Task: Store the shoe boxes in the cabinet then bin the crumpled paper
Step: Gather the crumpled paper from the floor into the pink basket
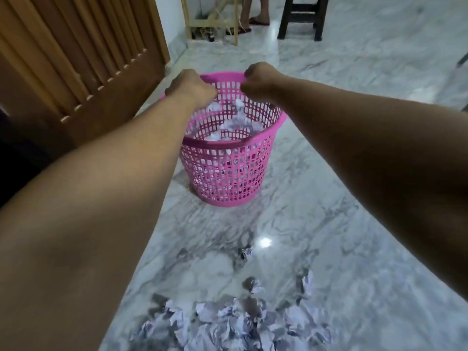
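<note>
**Paper lies behind the hands, bin ahead**

Nearest the camera, at the bottom of the view, a loose heap of crumpled paper (238,325) sits on the marble floor (354,198), w/ a few strays a bit further out toward the bin. Both forearms reach over and past that heap, so the paper left to collect lies back toward the body, under the arms, not in front of the fingers.

Further out, the pink basket (228,173) stands upright on the floor, white crumpled sheets already inside. Left hand (190,87) hangs over the near-left part of the rim, right hand (258,79) over the far-right part; fingers of both are curled under, knuckles up. Can't tell if either holds paper or is just closed; nothing shows between the fingers.

Judgement: binning step, partly done. Next pickup means pulling both hands back & down to the heap; both look about equally far from it. Heap spreads left-right, so each hand can take its own side.

Beyond: wooden slatted door (76,59) at left, dark stool (301,16), a person's feet (253,21) at the far wall. No shoe boxes in view
</note>
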